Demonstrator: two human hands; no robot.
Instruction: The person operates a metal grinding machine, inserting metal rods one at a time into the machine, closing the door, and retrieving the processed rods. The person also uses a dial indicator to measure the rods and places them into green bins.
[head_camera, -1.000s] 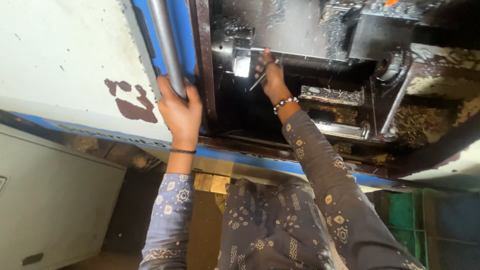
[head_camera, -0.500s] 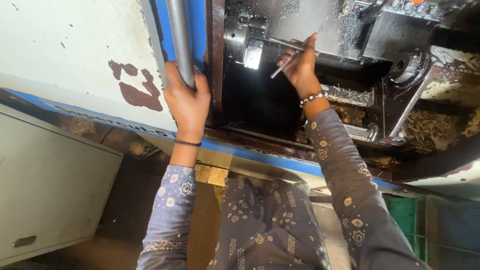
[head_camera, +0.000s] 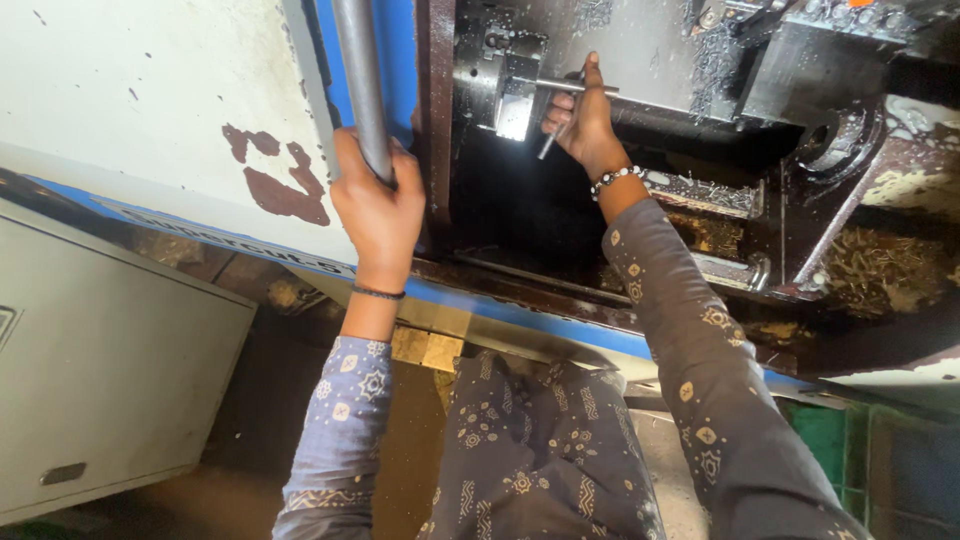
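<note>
My left hand (head_camera: 378, 205) grips the grey metal bar handle (head_camera: 358, 80) of the machine's sliding door (head_camera: 150, 110), which is white with a blue edge and patches of chipped paint. My right hand (head_camera: 582, 120) reaches into the dark machine opening and holds a thin metal rod (head_camera: 560, 88) that sticks out of the chuck (head_camera: 500, 75). A second thin rod-like tool (head_camera: 547, 145) hangs below the fingers of that hand. A beaded bracelet sits on the right wrist, a thin dark band on the left.
A tool block (head_camera: 790, 60) covered in metal chips stands to the right inside the machine. Heaps of swarf (head_camera: 870, 265) lie on the bed at right. A grey cabinet (head_camera: 90, 360) stands at lower left, a green crate (head_camera: 840, 450) at lower right.
My right hand has risen from lower in the opening up to the chuck and closed on the thin rod. My left hand keeps its hold on the door handle.
</note>
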